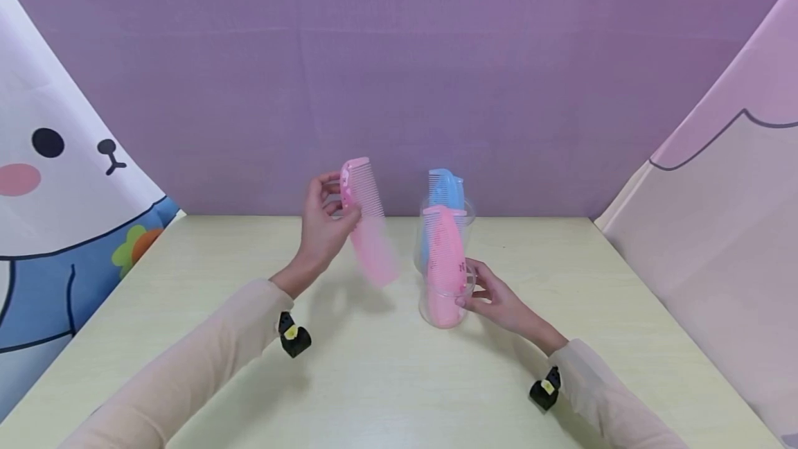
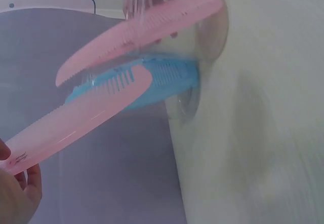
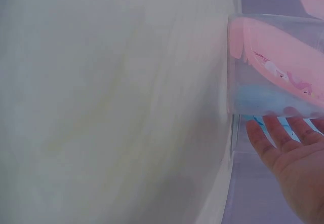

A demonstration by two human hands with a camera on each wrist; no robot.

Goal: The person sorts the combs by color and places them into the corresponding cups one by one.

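My left hand (image 1: pixel 333 203) pinches a pink comb (image 1: pixel 369 224) by its upper end and holds it raised, teeth to the right, left of a clear plastic cup (image 1: pixel 446 300). The cup stands on the pale table (image 1: pixel 386 380) and holds a second pink comb (image 1: pixel 445 255) and a blue comb (image 1: pixel 446 189) behind it. My right hand (image 1: pixel 474 289) grips the cup low on its right side. In the left wrist view the held pink comb (image 2: pixel 76 120) points toward the cup (image 2: pixel 207 36). In the right wrist view my fingers (image 3: pixel 276 133) lie against the cup (image 3: pixel 263 67).
A purple backdrop (image 1: pixel 399 75) closes off the table's far edge. A cartoon-bear cloth (image 1: pixel 56 172) hangs at the left and a pink cloth (image 1: pixel 729 227) at the right. Black wrist cameras (image 1: pixel 293 337) (image 1: pixel 544 389) sit under both sleeves.
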